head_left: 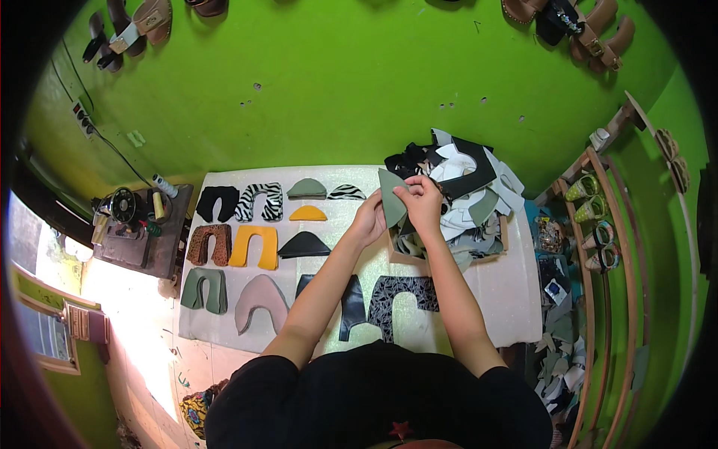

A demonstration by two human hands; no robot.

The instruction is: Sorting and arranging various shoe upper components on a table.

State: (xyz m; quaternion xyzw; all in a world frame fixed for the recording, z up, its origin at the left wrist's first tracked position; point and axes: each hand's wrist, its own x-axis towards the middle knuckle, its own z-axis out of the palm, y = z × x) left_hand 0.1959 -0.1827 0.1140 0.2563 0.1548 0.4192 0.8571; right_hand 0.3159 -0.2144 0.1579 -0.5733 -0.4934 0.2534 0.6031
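Above the far part of the white table [495, 299], I hold a grey-green, curved half-moon shoe piece [391, 193] upright. My left hand [368, 222] grips its lower left side, with some fingers hidden behind it. My right hand [423, 206] pinches its right edge between thumb and fingers. Just right of my hands is a heaped box [490, 251] of white, grey and black offcuts [467, 168]. Left of my hands lie a zebra-print half-moon piece [347, 192], a grey-green half-moon stack [307, 188], a yellow one [308, 214] and a black one [305, 245].
U-shaped pieces lie in rows: black [218, 203], zebra [259, 202], leopard [209, 245], yellow [254, 247], green [204, 291], pink [260, 303] and patterned black [389, 299]. A sewing machine [123, 206] stands left. A wooden shoe rack [598, 299] is right, beside scraps [561, 352].
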